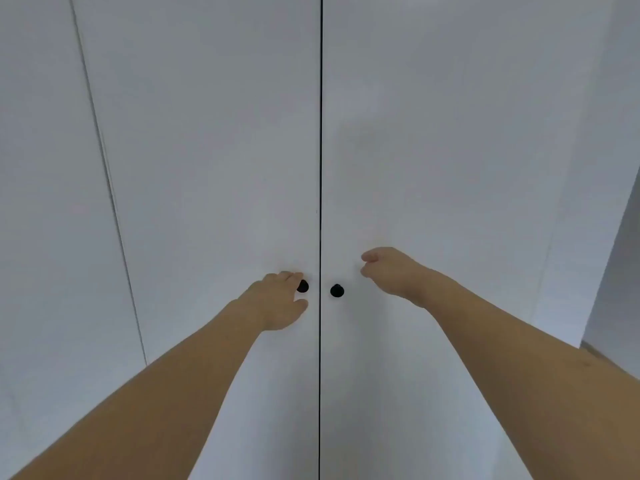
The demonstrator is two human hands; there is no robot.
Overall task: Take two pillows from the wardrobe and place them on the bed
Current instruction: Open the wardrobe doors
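Observation:
The white wardrobe fills the view, with its left door and right door both closed and a dark seam between them. Each door has a small black knob beside the seam. My left hand is at the left knob, fingers curled over its top and thumb just under it. My right hand hovers above and to the right of the right knob, fingers loosely curled and holding nothing. No pillows or bed are in view.
Another white panel adjoins the wardrobe on the left. At the right edge a grey wall recedes, with a strip of floor at its foot.

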